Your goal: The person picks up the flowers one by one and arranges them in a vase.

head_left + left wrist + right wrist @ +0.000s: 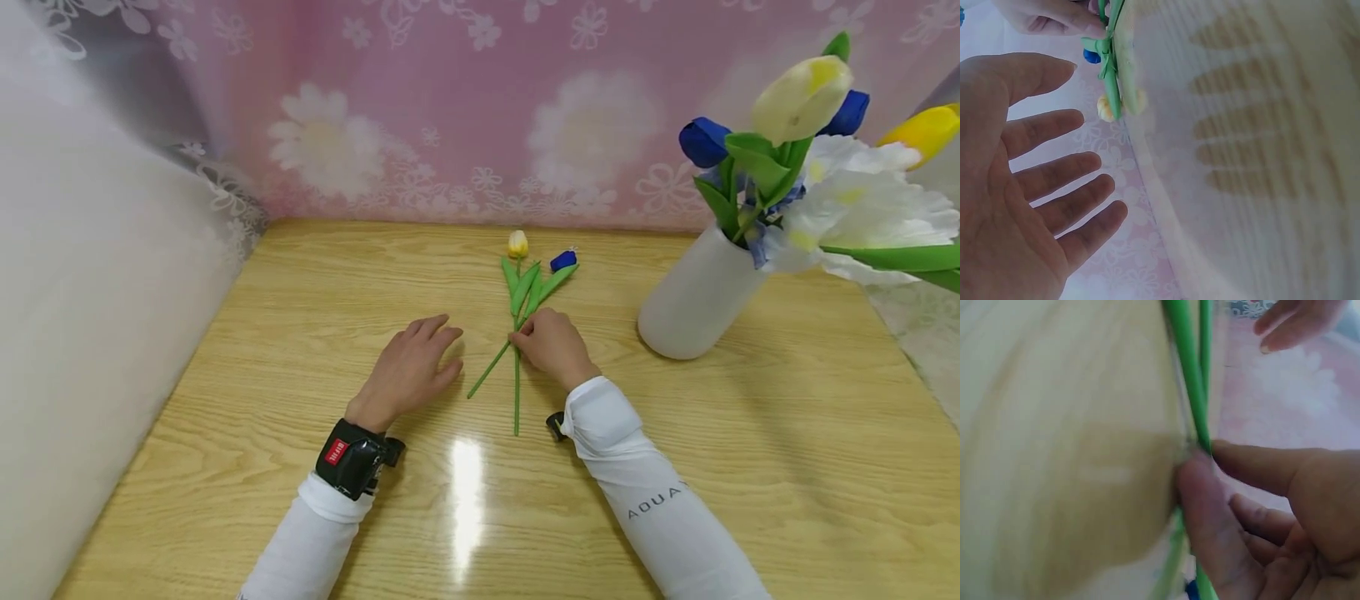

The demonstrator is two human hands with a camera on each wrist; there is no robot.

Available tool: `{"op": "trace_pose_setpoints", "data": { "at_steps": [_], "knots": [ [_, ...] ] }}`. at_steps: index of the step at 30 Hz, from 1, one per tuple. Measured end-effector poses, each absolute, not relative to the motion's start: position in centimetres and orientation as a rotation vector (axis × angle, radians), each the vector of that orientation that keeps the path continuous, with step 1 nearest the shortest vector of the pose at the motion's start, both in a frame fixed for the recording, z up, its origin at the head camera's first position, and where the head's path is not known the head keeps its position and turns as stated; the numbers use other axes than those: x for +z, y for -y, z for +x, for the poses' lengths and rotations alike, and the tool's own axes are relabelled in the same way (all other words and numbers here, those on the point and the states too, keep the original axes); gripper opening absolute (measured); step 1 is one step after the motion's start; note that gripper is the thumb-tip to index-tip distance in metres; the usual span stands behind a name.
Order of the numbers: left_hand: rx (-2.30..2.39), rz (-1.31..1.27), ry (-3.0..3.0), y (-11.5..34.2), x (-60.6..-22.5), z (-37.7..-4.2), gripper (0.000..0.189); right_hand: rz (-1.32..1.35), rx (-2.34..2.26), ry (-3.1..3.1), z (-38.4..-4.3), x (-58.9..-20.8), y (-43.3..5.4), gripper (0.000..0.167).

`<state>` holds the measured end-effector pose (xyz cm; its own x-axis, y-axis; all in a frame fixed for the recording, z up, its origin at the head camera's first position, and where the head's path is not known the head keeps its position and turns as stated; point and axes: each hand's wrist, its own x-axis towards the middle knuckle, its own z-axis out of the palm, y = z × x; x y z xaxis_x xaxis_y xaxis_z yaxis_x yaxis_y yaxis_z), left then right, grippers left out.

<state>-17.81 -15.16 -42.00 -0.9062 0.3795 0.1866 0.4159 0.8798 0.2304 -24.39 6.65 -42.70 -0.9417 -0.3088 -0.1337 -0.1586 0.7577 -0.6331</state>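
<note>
Two artificial tulips lie on the table with their green stems crossed, one with a pale yellow bloom (518,244), the other with a blue bloom (563,262). At the crossing, my right hand (553,346) pinches between thumb and index finger. The right wrist view has the green stem (1190,369) running into that pinch; whether one or both stems are held, I cannot tell. To the left of the flowers, my left hand (408,367) hovers with fingers spread and holds nothing. Its empty palm shows in the left wrist view.
A white vase (693,296) at the right holds yellow, blue and white artificial flowers, some leaning out over its right side. The wooden table (300,292) ends at the back against a pink floral curtain (450,108). White fabric (90,275) hangs on the left.
</note>
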Motion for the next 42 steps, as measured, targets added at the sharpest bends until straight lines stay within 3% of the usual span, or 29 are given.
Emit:
{"op": "trace_pose_setpoints", "data": {
  "at_steps": [9,24,30,38,42],
  "knots": [
    [-0.431,-0.58,2.943,15.3,-42.1,-17.7,0.038,-0.268,-1.069,-2.589,-24.7,-42.4,-6.9,0.024],
    [-0.46,-0.606,2.917,14.9,-41.5,-17.6,0.043,-0.367,-1.353,-2.769,-21.4,-37.7,-9.8,0.021],
    [-0.467,-0.618,2.915,14.4,-41.4,-17.6,0.045,-0.593,-1.454,-2.89,-19.8,-36.8,-10.6,0.018],
    [-0.486,-0.635,2.891,13.7,-41.4,-17.6,0.045,-1.173,-1.756,-3.047,-17.7,-35.2,-12.4,0.015],
    [-0.499,-0.663,2.863,13.3,-41.3,-17.7,0.045,-1.278,-2.041,-3.102,-17.1,-34.2,-13.3,0.012]
  ]
}}
